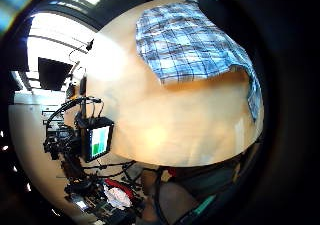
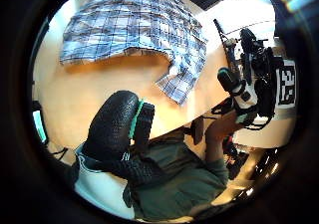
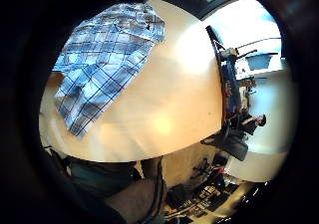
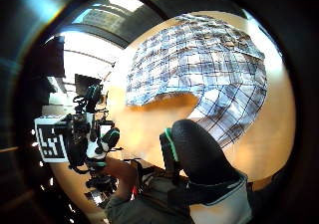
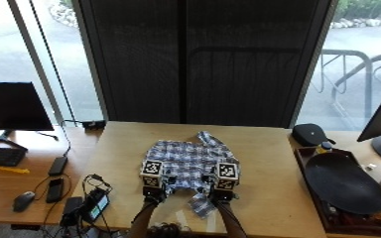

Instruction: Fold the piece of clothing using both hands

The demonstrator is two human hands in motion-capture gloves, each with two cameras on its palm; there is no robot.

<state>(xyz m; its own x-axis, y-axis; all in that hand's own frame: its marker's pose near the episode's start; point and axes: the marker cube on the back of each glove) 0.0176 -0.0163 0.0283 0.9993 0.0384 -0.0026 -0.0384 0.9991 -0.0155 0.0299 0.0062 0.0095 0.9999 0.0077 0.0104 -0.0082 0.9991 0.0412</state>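
Observation:
A blue and white plaid shirt (image 5: 187,161) lies spread on the wooden table (image 5: 263,148), with one part trailing toward the near edge (image 5: 202,206). My left hand (image 5: 154,192) is over the shirt's near left edge and my right hand (image 5: 221,193) over its near right edge. Both palm cameras see the shirt (image 2: 134,25) (image 4: 199,59) from some way off, lying flat, with no cloth between the fingers. A gloved thumb (image 2: 113,127) (image 4: 199,154) sticks out bare in each thumb side view. Each hand holds nothing.
A small screen device with cables (image 5: 93,204) sits near the table's front left corner. A dark tray with a black oval dish (image 5: 342,183) and a black case (image 5: 309,134) stand on the right. A side desk on the left holds a monitor (image 5: 12,106), a phone and a mouse (image 5: 24,200).

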